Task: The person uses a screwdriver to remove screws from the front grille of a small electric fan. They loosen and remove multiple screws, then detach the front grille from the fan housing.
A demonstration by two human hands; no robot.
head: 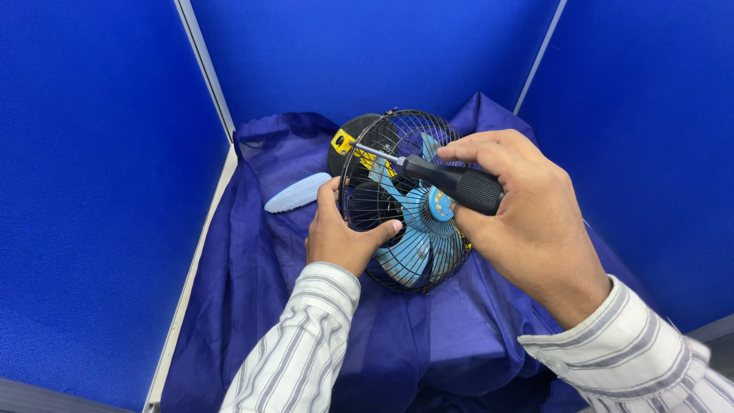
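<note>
Item: small fan (409,203), black wire cage around light-blue blades, round blue hub at the centre. Lies between the two hands, tilted, cage face turned up toward the camera. A black motor housing sits behind the cage, on the far side from the hands, with a yellow part showing at its upper left edge.

Item: screwdriver (436,177), black ribbed handle, thin metal shaft. The shaft runs from the right hand leftward and slightly up, across the top of the cage; its tip reaches the cage near the yellow part. Whether the tip sits in a screw cannot be told.

Right hand (524,218): closed around the screwdriver handle, fingers curled over the top, thumb beneath. Positioned over the right half of the cage, partly covering it.

Left hand (340,233): gripping the left rim of the cage, thumb laid across the front wires, fingers wrapped behind out of view.

Both wrists wear striped white-and-grey shirt sleeves (302,344).

Item: pale blue oblong piece (297,193), finely ribbed, lying just beyond the left hand, apart from the fan.

Item: dark blue cloth (428,336), loosely creased, spread beneath the fan and both hands, bunched up beyond them.

Surround: bright blue partition panels (92,191) to the left of, beyond and to the right of the hands, joined by pale vertical strips.
</note>
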